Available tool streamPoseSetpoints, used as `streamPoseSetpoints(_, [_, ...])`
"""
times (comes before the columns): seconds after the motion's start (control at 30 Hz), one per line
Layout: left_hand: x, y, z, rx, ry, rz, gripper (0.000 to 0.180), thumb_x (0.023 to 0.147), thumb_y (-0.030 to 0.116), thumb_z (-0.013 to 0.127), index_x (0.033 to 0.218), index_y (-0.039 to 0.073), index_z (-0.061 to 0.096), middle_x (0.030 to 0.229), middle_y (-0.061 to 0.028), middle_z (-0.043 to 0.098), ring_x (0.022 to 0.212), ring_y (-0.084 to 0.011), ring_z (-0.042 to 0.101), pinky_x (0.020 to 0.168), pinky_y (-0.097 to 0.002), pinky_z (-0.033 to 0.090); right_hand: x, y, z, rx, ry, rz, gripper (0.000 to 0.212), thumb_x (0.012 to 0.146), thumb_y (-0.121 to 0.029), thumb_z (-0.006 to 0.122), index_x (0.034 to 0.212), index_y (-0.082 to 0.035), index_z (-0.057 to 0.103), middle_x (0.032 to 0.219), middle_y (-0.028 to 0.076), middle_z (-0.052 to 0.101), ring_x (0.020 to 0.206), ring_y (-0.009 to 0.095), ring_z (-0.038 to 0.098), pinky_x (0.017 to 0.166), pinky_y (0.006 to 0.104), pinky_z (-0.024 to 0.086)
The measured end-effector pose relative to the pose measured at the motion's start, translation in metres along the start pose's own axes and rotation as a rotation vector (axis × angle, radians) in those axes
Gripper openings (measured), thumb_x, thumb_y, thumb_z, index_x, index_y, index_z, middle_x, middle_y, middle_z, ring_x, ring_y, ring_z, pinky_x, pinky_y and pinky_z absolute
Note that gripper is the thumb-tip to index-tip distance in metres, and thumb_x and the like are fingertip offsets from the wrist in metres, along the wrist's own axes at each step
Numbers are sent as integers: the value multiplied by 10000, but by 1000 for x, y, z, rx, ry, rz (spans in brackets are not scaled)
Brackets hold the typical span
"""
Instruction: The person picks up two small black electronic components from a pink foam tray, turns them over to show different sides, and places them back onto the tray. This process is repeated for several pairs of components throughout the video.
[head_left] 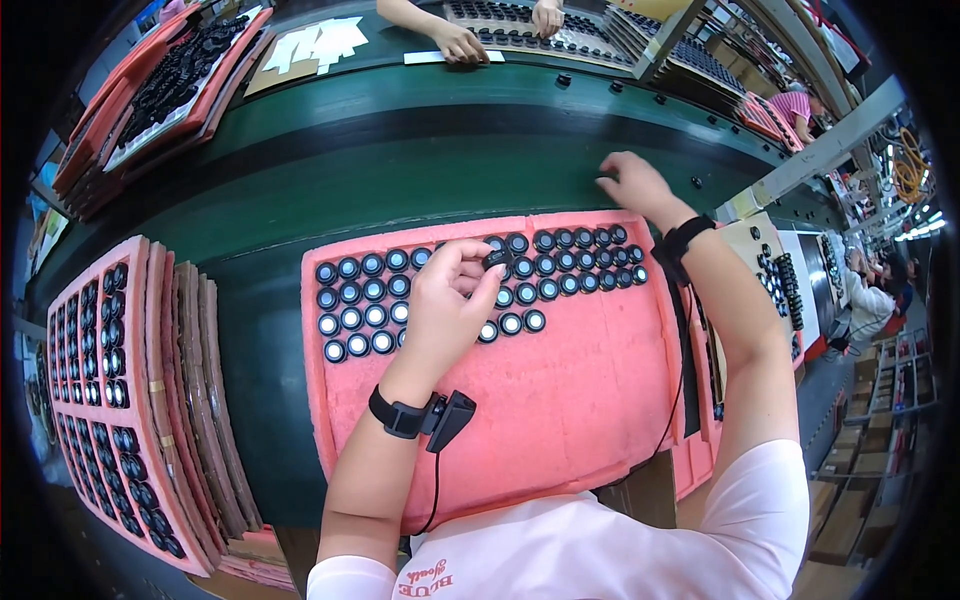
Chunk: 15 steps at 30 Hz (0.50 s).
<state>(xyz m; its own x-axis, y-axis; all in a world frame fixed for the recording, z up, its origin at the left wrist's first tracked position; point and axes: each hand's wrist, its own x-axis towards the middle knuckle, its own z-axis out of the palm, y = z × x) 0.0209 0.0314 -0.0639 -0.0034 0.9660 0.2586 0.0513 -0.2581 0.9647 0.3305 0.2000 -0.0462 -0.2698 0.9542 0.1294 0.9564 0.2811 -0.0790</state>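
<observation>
Left hand (440,305) is working over the pink foam tray (530,420), thumb and fingers clamped on one black round part (497,256). That part is sitting at the fingertips, above the rows, and the hand is hiding some parts below it. A black wrist strap (395,415) with a black box (452,420) is circling the wrist just behind this hand; a cable is hanging from the box. To the left and right of the hand, black parts with pale round tops (374,290) are sitting in rows along the tray's far side.

Ahead and to the right of the left hand, the right hand (640,188) is hovering beyond the tray edge, over the green table (420,180). Its fingers are curling near the thumb, with something dark at the tips; cannot tell whether it is gripping that. Another strap (683,242) is circling this wrist.

Well left of the left hand, a stack of trays (160,390) is standing. Right of the right hand, a small black piece (697,182) is lying. Farthest ahead, a co-worker's hand (460,42) is touching a white strip (430,58).
</observation>
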Motion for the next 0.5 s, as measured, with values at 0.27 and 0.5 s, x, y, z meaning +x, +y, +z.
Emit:
streamPoseSetpoints(0.27, [1, 6, -5, -251, -19, -157, 222, 860, -32, 628, 1079, -22, 593, 878, -50, 631, 717, -57, 618, 600, -186, 496, 22, 93, 36, -8, -105, 246, 337, 826, -158, 671, 1123, -15, 600, 1064, 179, 644, 1002, 338, 615, 886, 395, 487])
streamPoseSetpoints(0.5, [2, 12, -5, -241, -92, -92, 266, 846, -93, 621, 1106, -49, 585, 974, -90, 635, 871, -126, 652, 741, -220, 540, -3, 14, 12, 602, -3, 132, 347, 870, -104, 664, 1155, 11, 503, 1023, 118, 628, 893, 186, 631, 791, 307, 511])
